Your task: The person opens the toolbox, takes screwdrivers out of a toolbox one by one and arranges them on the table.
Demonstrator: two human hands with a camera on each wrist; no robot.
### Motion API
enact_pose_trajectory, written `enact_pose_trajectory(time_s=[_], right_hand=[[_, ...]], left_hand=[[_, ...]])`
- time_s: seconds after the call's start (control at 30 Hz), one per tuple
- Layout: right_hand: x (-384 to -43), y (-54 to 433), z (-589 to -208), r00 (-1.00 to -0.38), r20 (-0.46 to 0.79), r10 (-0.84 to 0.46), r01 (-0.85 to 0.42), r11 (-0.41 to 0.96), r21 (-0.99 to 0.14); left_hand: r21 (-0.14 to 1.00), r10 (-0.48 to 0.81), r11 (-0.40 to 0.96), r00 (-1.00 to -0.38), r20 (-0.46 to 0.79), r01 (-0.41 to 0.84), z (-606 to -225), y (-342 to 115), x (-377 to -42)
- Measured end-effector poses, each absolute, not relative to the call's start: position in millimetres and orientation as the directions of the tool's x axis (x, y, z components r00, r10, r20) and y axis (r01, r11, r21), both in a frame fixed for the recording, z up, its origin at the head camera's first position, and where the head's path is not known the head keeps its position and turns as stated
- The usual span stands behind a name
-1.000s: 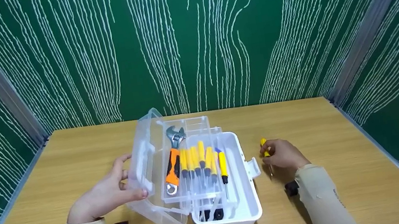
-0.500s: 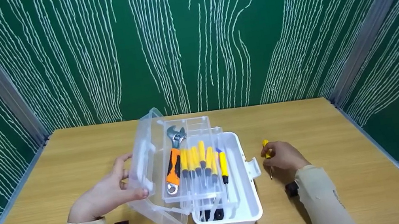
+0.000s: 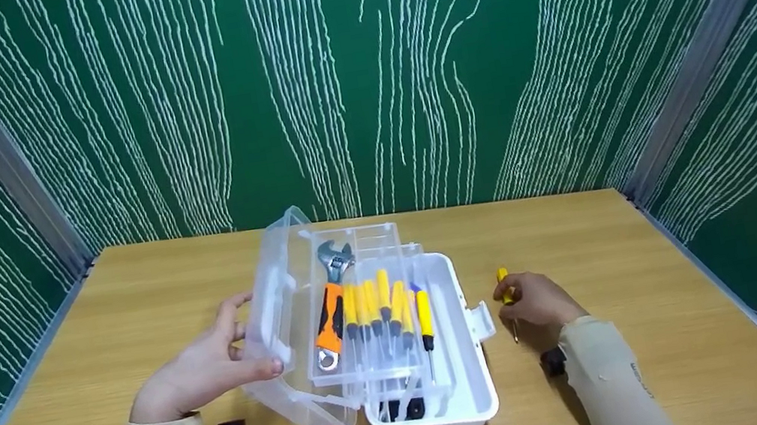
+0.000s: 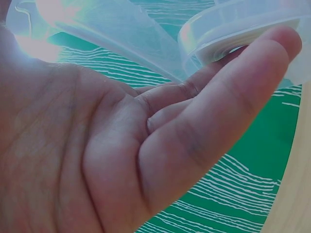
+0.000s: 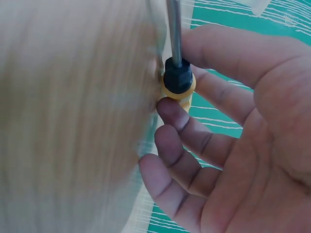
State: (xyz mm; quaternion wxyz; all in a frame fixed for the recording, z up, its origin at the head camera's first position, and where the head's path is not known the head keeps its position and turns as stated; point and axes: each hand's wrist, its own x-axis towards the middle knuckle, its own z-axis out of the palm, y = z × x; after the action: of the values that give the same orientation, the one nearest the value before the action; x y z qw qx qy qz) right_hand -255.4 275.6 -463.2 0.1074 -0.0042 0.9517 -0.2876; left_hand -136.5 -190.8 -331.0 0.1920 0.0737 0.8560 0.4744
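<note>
My left hand holds the raised clear lid of a white toolbox by its edge, thumb on the near side and fingers behind. In the left wrist view, the fingers reach up to the clear plastic. To the right of the box, my right hand pinches a screwdriver with a yellow handle, low over the table. Its metal shaft points toward me. The right wrist view shows the screwdriver's black collar between thumb and fingers; most of the handle is hidden.
An adjustable wrench with an orange handle lies in the box's clear tray. Several yellow-handled screwdrivers show beside it. A white latch sticks out from the box's right side. Green, white-streaked walls enclose the wooden table.
My right hand has shifted very slightly toward me with the screwdriver. The left hand, lid and toolbox have stayed in place.
</note>
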Motion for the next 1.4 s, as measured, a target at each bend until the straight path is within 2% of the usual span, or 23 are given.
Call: enact_pose_trajectory(time_s=[0.77,1.13,1.4], right_hand=[[-251,277,-456,-0.981,-0.185,-0.056,0.063,0.812,-0.581],[-237,258,-420,-0.995,0.081,-0.06,-0.096,0.792,-0.603],[-226,247,-403,-0.988,0.139,-0.069,-0.144,0.746,-0.651]], left_hand=[[0.846,0.313,0.531,-0.914,-0.257,-0.057,-331,-190,-136],[0.852,0.321,0.522,-0.915,-0.246,-0.046,-331,-191,-137],[0.839,0.307,0.541,-0.917,-0.256,-0.054,-332,-190,-137]])
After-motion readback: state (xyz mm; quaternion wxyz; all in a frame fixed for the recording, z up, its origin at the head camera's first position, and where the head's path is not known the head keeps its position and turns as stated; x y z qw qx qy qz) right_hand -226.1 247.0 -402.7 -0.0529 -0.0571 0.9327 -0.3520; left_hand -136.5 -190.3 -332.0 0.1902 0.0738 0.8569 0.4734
